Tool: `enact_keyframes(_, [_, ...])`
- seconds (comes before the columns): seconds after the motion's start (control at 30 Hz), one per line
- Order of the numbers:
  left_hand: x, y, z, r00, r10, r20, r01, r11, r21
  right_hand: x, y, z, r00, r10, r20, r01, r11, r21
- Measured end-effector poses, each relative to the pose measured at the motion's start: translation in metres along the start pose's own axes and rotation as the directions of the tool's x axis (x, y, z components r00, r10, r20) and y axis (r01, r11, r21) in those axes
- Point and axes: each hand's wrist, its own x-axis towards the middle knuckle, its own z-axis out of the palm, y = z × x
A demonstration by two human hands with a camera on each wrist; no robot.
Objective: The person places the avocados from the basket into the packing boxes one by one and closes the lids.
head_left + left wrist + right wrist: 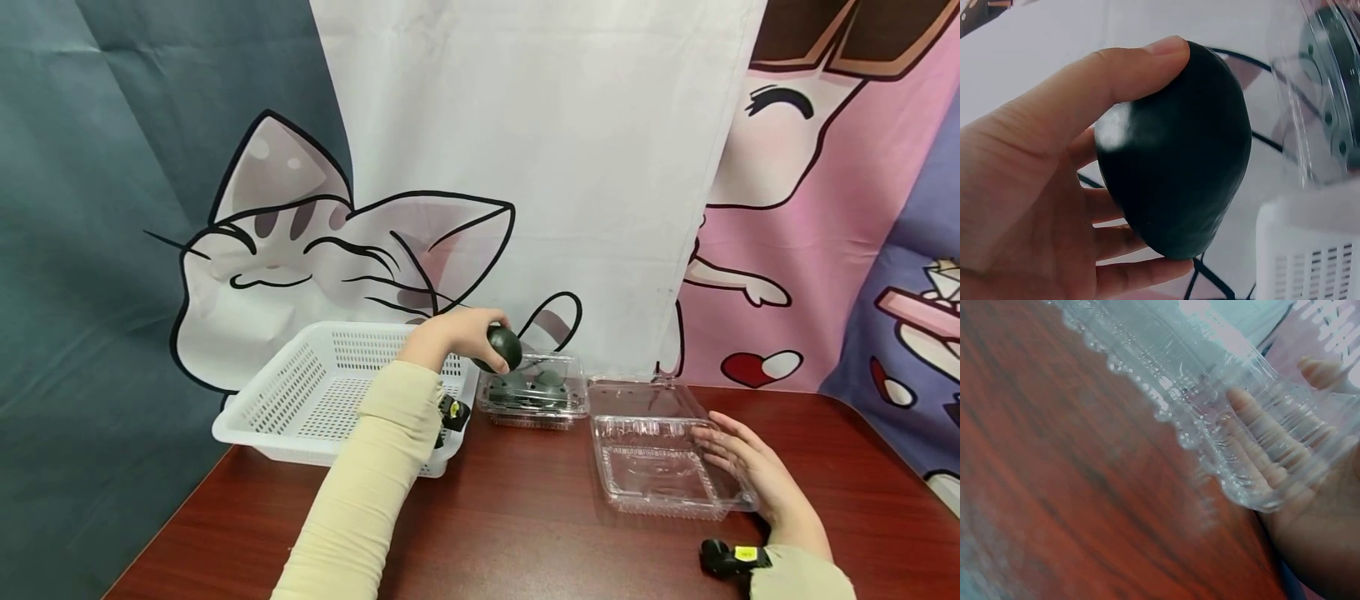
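My left hand (467, 332) grips a dark green avocado (504, 348), raised above the white basket's right end, beside the closed clear box. In the left wrist view the thumb lies over the top of the avocado (1175, 150) and the fingers curl beneath it. My right hand (753, 471) rests with fairly straight fingers against the right side of an open clear plastic clamshell box (660, 500). Through its clear wall the fingers (1260, 447) show in the right wrist view. The clamshell's lid (641, 398) is folded back toward the curtain, and no fruit lies inside.
A white perforated basket (262, 433) stands on the left of the reddish wooden table (525, 533), partly behind my left arm. A closed clear box (573, 408) with several dark green fruits sits at the back middle. A cartoon-printed curtain (600, 167) hangs behind.
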Motion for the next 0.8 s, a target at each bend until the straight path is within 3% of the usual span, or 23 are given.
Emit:
enact_keyframes(0.23, [0.009,0.022,0.005,0.997,0.070,0.012,-0.070,0.997,0.008,-0.001,-0.001,0.001,0.996,0.065,-0.064,-0.070,0.995,-0.073])
enact_keyframes(0.8, [0.016,0.064,0.013,0.981,0.194,0.024,-0.195,0.979,0.055,-0.001,-0.002,0.001,0.997,0.054,-0.064,-0.060,0.994,-0.093])
